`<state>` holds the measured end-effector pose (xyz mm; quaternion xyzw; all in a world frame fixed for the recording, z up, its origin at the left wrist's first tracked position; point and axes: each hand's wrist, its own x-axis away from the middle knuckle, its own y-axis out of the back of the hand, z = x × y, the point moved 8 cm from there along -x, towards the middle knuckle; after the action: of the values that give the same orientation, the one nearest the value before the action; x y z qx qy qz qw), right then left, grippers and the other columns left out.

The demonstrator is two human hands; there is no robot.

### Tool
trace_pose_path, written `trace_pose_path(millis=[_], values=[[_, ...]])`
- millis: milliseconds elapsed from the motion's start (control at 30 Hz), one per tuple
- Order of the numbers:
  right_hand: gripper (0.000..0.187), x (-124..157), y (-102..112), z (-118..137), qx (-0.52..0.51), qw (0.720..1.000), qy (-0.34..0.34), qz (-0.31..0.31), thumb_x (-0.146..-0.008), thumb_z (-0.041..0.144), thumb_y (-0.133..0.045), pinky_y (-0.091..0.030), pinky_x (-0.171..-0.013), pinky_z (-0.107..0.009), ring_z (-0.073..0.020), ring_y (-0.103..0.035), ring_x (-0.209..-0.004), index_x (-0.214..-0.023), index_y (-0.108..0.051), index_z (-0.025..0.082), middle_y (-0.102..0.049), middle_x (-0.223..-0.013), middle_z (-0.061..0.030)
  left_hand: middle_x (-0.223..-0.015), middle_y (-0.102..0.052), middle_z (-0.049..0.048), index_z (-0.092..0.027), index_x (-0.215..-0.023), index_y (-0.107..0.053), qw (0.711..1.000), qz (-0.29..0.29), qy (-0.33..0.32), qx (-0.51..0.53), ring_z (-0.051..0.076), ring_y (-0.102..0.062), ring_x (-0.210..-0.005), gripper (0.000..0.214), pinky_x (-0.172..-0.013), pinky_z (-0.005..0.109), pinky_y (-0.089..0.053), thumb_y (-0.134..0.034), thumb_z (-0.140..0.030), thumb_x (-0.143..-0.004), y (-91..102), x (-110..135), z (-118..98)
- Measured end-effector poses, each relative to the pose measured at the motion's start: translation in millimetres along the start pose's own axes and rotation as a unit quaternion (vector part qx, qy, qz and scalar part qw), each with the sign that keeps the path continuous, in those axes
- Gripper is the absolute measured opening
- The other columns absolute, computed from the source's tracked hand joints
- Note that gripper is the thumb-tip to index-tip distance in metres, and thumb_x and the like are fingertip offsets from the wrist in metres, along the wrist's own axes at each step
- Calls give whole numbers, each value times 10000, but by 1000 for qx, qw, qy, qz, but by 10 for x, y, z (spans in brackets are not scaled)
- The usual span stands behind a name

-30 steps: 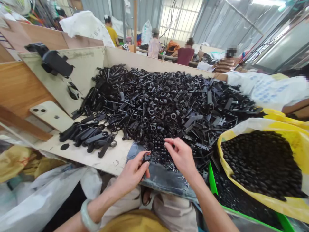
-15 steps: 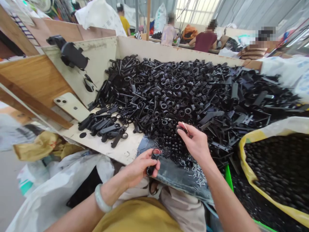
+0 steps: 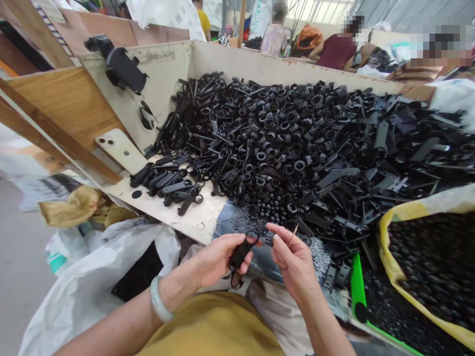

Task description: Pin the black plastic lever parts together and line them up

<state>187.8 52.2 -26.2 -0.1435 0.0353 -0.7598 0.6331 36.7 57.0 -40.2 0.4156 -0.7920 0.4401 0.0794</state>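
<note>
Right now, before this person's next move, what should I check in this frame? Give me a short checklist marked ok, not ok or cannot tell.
1. Left hand holds the black plastic strap firmly: ok.
2. Right hand has the thin tan pin pinched: cannot tell, the fingers hide its lower end.
3. Loose pile of black plastic parts stays inside the wooden tray: ok.
4. Phone lies well apart from both hands: ok.
5. Yellow-lined sack of round black parts is open: ok.
</note>
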Motion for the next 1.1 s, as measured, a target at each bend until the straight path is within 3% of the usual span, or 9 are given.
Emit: trace_pose_path(millis=[100,200,333,400,533,900,1100], values=[[405,41,-44,-61,-32,999,-24,2,-813,522,-809,-187,-440,-204,-69,-224,-465,-1064,-786,205,-306,-543,100,-841,-657,34,-146,-1107,-658,999,19,20,42,130,-629,-692,390,-673,282,-549,-771,-417,-850,-21,24,52],[344,75,-85,-44,-15,1000,-6,5,-838,519,-784,-229,-435,-209,-66,-261,-464,-1006,-797,220,-421,-593,68,-855,-636,2,-208,-1109,-590,1000,14,8,1,153,-652,-730,389,-625,308,-591,-803,-373,-829,-47,35,67],[194,129,-116,154,135,986,99,20,-890,407,-748,-398,-514,-240,-105,-481,-576,-983,-824,255,-620,-828,-11,-783,-622,-41,-224,-1072,-543,992,-33,-51,-109,87,-552,-535,364,-424,170,-386,-776,-299,-802,-28,16,24],[146,170,-124,227,216,966,141,21,-900,340,-740,-462,-583,-260,-136,-552,-644,-995,-826,270,-657,-850,-22,-802,-647,-35,-213,-1086,-565,982,-51,-67,-170,58,-487,-500,303,-431,169,-338,-699,-226,-814,-12,6,22],[151,247,-142,266,288,937,199,24,-930,261,-710,-498,-633,-275,-150,-600,-684,-1025,-824,293,-700,-894,-29,-859,-693,-2,-189,-1098,-623,952,-48,-87,-289,81,-517,-576,292,-516,208,-386,-572,-144,-814,-19,4,49],[205,269,-189,246,311,914,250,71,-937,157,-705,-543,-658,-242,-144,-678,-747,-1062,-815,277,-694,-859,-11,-895,-706,7,-170,-1057,-646,913,-57,-86,-395,143,-577,-710,242,-627,256,-441,-587,-226,-829,-17,112,-27],[241,317,-240,286,348,885,293,101,-944,108,-681,-536,-636,-233,-135,-664,-724,-1092,-800,256,-680,-850,-15,-842,-689,-10,-188,-954,-660,875,-72,-108,-467,168,-594,-776,163,-698,274,-437,-588,-319,-889,-42,159,-100]])
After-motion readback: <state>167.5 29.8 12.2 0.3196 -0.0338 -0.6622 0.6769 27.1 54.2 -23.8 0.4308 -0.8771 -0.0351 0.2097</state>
